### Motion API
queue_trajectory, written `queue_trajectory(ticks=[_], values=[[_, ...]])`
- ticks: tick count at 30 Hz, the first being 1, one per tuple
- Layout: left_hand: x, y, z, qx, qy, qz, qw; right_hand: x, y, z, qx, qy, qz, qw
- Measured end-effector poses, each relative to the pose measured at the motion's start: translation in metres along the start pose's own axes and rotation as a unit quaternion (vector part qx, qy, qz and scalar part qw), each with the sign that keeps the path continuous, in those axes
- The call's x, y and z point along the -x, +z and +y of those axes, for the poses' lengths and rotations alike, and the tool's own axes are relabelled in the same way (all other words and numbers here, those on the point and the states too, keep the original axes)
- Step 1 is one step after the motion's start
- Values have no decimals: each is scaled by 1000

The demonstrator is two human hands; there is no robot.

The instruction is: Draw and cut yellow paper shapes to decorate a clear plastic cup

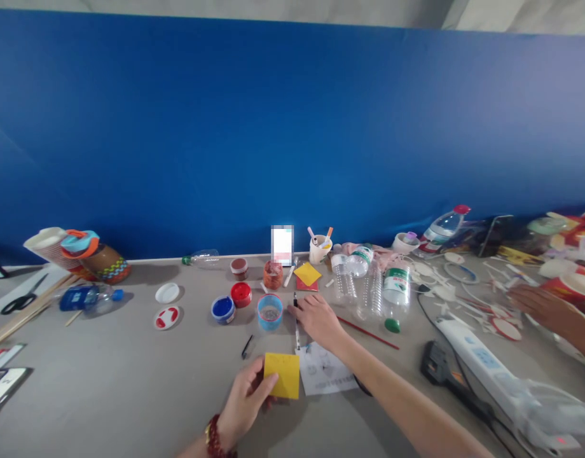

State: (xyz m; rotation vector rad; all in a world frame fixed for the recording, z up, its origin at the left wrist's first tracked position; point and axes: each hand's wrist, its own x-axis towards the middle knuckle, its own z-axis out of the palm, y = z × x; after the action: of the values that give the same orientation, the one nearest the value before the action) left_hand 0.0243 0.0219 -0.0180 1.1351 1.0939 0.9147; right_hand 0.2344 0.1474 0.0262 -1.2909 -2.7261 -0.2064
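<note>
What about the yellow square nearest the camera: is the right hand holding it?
No, the left hand holds that yellow square, while the right hand is apart from it, at the pen.

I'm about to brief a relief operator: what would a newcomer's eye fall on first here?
Probably the big blue panel behind the table. Next, the bright yellow paper square in the grip of the left hand, at lower middle, with the right hand farther forward, at a pen. Then the vivid blue paint pot and red paint pot, both open, left of the right hand.
</note>
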Motion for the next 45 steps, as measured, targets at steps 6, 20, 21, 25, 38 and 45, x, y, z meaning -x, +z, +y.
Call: queue_trajectory(ticks=[6, 20, 21, 25, 38, 45], values=[[1, -2, 3, 14, -6, 11, 1000, -4, -8, 4, -21, 5, 3, 1000], [2, -1, 13, 71, -34, 14, 997, 167, -22, 12, -168, 272, -24, 947], [3, -1, 15, 71, -40, 19, 997, 169, -19, 10, -160, 279, -17, 947], [4, -1, 19, 68, -55, 30, 996, 170, -14, 11, -144, 287, -27, 947], [6, -1, 22, 97, -34, 16, 995, 185, -14, 33, -292, 380, -29, 877], [4, -4, 18, 124, -28, 36, 991, 180, -38, 19, -579, 363, -5, 730]])
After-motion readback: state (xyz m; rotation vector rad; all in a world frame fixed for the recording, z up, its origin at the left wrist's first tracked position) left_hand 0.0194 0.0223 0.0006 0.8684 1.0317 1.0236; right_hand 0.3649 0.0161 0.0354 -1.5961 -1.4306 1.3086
